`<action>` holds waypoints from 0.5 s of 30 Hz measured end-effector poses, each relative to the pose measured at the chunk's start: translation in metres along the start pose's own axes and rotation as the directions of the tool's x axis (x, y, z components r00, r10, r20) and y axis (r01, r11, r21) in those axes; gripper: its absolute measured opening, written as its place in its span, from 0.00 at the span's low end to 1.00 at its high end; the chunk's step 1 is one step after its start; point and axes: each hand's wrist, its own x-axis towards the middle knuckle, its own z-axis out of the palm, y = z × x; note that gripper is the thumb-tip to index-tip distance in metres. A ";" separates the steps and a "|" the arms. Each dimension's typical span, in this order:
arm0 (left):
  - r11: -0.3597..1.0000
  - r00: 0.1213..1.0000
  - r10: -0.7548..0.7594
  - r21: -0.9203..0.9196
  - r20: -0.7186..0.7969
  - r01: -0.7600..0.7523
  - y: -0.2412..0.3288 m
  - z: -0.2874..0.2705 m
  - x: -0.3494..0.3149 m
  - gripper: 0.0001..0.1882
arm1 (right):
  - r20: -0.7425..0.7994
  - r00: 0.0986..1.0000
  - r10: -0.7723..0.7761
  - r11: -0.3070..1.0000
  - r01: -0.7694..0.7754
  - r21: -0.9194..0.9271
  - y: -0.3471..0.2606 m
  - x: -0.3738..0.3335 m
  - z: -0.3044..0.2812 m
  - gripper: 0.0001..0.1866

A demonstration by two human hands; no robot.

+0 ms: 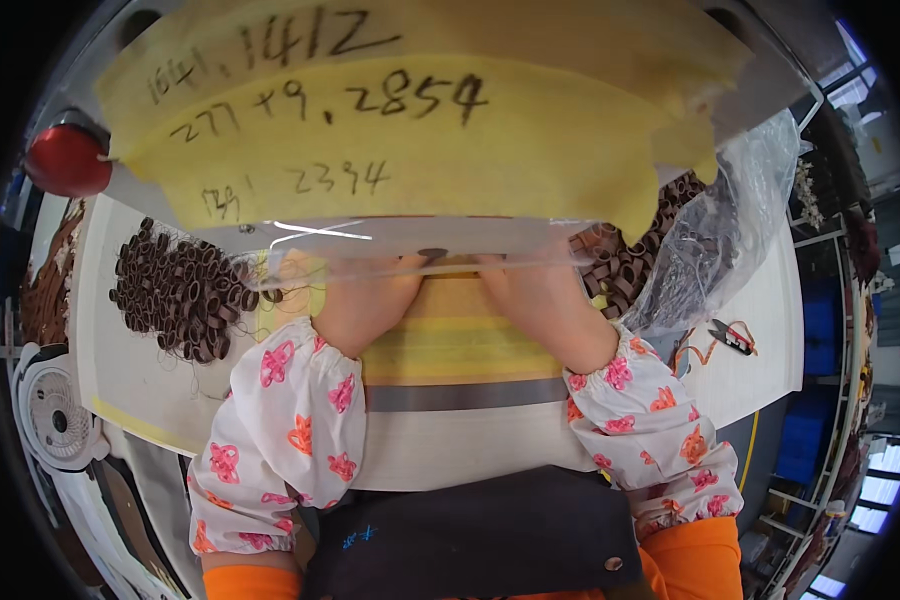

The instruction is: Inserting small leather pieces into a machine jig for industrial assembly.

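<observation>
My left hand [378,292] reaches in under the machine head [440,130], its thumb against a small dark brown piece [432,254]. Close by on the other side, my right hand [535,305] points inward, its thumb tip near the same piece. A clear guard [450,266] and the machine head hide most of the fingers of both hands. Left of my left hand lies a pile of brown loops [175,295] tangled with loose threads. Beyond my right wrist is a second heap of brown loops [620,270], partly covered by a clear plastic bag [715,240].
Black thread snips [734,338] with an orange cord lie on the white table [450,440] at the right. Yellow tape [460,335] and a grey strip [460,394] cross the table before me. A red knob [68,160] and a white fan [60,415] are at the left.
</observation>
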 end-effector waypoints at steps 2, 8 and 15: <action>0.999 1.000 -0.012 0.033 0.005 0.012 -0.004 0.003 -0.002 0.14 | -0.006 1.000 -0.007 1.000 0.007 -0.020 0.000 0.000 0.000 0.05; 0.997 0.997 -0.066 0.032 0.034 0.065 -0.004 -0.002 0.001 0.12 | -0.041 0.997 0.067 0.991 -0.062 0.116 -0.003 0.005 0.003 0.05; 0.997 0.999 -0.013 -0.076 -0.049 0.009 -0.011 0.006 -0.001 0.11 | -0.027 0.996 0.081 0.989 -0.077 0.128 -0.002 0.005 0.004 0.05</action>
